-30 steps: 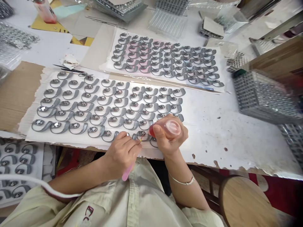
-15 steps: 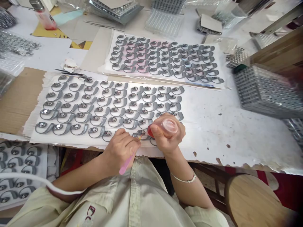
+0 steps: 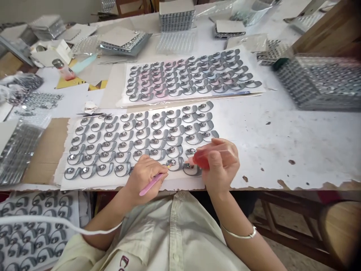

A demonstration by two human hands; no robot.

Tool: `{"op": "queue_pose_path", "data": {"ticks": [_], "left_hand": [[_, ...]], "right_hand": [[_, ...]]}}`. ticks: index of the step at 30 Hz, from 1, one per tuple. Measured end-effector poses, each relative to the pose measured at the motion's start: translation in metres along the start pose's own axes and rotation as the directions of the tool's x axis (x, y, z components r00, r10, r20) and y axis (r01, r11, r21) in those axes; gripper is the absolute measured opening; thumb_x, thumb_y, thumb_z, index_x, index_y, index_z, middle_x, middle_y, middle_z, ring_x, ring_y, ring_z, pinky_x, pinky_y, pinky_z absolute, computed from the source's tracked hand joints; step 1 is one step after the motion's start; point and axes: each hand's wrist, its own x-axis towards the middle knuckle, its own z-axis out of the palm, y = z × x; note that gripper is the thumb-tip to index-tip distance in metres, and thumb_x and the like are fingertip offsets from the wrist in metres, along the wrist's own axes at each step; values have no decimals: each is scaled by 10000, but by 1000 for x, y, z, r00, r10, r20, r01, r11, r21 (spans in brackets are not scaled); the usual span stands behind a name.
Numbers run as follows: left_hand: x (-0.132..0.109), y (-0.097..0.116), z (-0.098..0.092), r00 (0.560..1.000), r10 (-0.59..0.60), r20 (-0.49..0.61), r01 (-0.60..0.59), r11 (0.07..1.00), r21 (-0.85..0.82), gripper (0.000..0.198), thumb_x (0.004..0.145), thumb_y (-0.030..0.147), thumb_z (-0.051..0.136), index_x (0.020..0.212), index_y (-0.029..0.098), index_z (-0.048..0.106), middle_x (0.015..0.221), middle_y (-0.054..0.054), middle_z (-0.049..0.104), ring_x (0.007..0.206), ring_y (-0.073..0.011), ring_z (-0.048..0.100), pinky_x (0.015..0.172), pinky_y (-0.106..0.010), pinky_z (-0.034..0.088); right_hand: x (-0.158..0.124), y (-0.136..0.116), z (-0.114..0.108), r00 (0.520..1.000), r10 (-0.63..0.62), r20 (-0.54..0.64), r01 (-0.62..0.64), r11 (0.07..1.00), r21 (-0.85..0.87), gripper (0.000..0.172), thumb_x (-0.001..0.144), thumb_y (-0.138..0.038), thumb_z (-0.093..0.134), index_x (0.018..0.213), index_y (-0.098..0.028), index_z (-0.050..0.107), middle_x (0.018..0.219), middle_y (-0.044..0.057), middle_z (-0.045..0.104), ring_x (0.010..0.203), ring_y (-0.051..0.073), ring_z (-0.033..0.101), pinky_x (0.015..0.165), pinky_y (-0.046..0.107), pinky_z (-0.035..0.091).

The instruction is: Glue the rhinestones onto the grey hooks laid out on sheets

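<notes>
My left hand (image 3: 145,175) is closed around a thin pink stick (image 3: 150,183), its tip resting at a grey hook-shaped piece (image 3: 172,164) in the front row. My right hand (image 3: 221,162) grips a small bottle of red liquid (image 3: 203,159), tilted with its nozzle pointing left at the neighbouring piece (image 3: 191,168). Both hands work at the front right corner of a white sheet (image 3: 141,177) covered with several rows of these grey pieces, each with a shiny round stud.
A second sheet of grey pieces (image 3: 191,75) lies behind. Stacks of clear stud trays (image 3: 318,81) stand at the right, others at the back and left. Another red bottle (image 3: 63,70) stands far left. Scissors (image 3: 90,114) lie by the sheet. A wooden stool (image 3: 338,229) is lower right.
The camera has tilted up and shifted, showing more of the far table. My right hand has tipped the bottle from end-on to lying sideways, nozzle towards the pieces. My left hand stays at the same piece.
</notes>
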Motion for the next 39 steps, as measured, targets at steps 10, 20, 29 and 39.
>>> {"op": "queue_pose_path", "data": {"ticks": [10, 20, 29, 39], "left_hand": [[2, -1, -5, 997, -34, 72, 36, 999, -32, 70, 858, 114, 629, 867, 182, 640, 808, -40, 745, 659, -146, 650, 765, -365, 456], [0, -3, -3, 998, -34, 61, 37, 998, -44, 113, 831, 72, 644, 849, 184, 635, 836, -36, 754, 712, -158, 688, 770, -355, 446], [2, -6, -4, 994, -89, 69, 95, 991, -98, 102, 814, 78, 666, 820, 178, 648, 818, -45, 755, 691, -168, 689, 759, -347, 431], [6, -9, -6, 966, -242, 88, 252, 959, -130, 48, 806, 164, 686, 762, 184, 695, 761, -40, 749, 672, -170, 657, 740, -349, 464]], "right_hand": [[-4, -7, -2, 996, -74, 49, 79, 991, -107, 194, 806, -355, 712, 700, -200, 661, 712, 10, 671, 643, 169, 645, 618, 317, 545], [-2, -11, 3, 981, -165, 104, 183, 962, -204, 158, 794, -312, 722, 697, -202, 665, 713, 7, 672, 643, 161, 645, 613, 301, 542], [-3, -8, 1, 972, -187, 144, 210, 963, -171, 125, 819, -268, 706, 718, -205, 669, 710, 3, 675, 672, 166, 647, 634, 311, 525], [-7, -5, 0, 967, -182, 180, 207, 969, -135, 76, 820, -263, 704, 774, -207, 684, 726, 5, 678, 679, 170, 644, 650, 322, 519]]}}
